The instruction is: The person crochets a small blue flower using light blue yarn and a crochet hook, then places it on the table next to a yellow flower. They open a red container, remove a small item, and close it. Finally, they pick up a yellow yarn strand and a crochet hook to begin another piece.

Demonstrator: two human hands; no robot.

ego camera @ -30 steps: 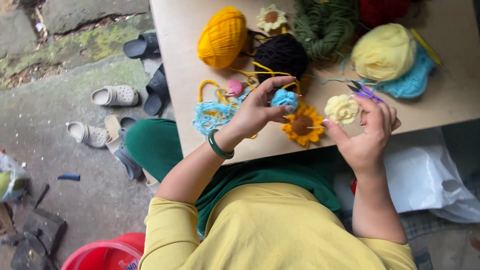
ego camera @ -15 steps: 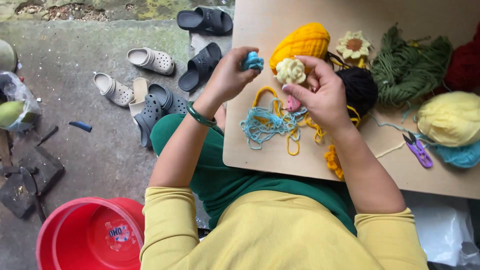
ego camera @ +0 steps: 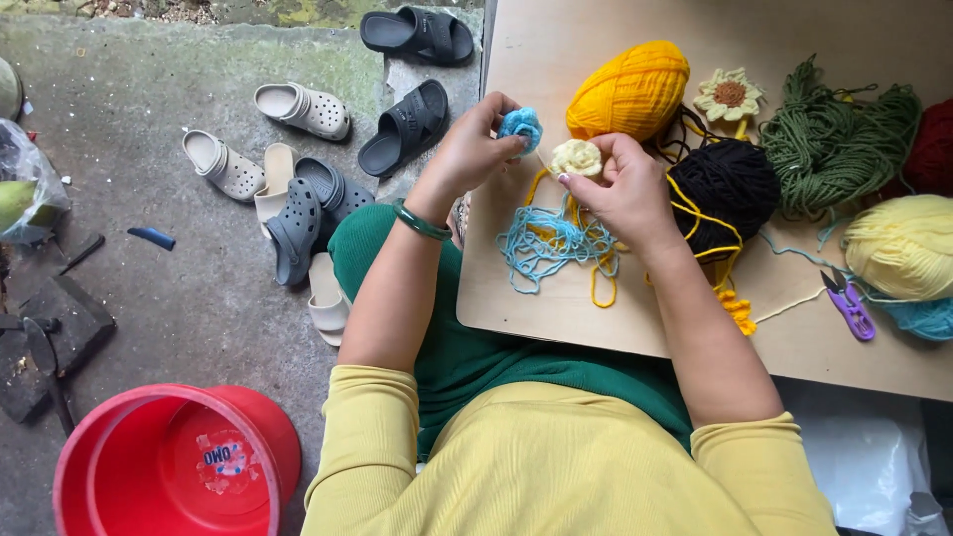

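The left hand (ego camera: 467,154) is pinching a blue crocheted flower (ego camera: 520,125), the right hand (ego camera: 620,189) a cream crocheted flower (ego camera: 577,157); both have been lifted off the wooden board (ego camera: 556,298) and brought close together.

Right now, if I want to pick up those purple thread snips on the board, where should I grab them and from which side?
Probably take the purple snips by the wide handle end, nearest the board's front edge. The dark tips point up toward the pale yellow yarn ball, and turquoise yarn crowds their right side, so come from the lower left, where the board is bare.
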